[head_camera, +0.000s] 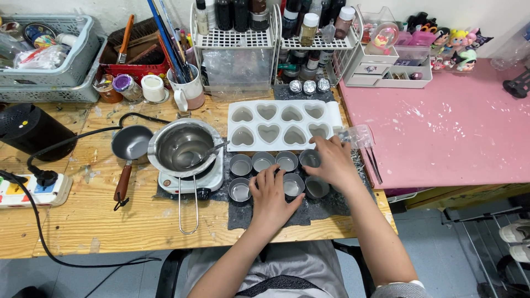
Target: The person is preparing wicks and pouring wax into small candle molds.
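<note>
Wooden bench [110, 215]: both hands [270, 196] spread flat over small metal cups [240, 164]; heart mould [279, 124] cavities filled pale.

a: what's under my hands?

b: your left hand [270, 196] lies flat over the small metal cups [263, 161] on the dark mat [331, 204] near the bench's front edge.

a: my right hand [331, 161] touches a cup in the back row, just in front of the white heart mould [331, 113]. a steel pot [183, 148] sits on the hotplate [212, 177] left of the cups.
</note>
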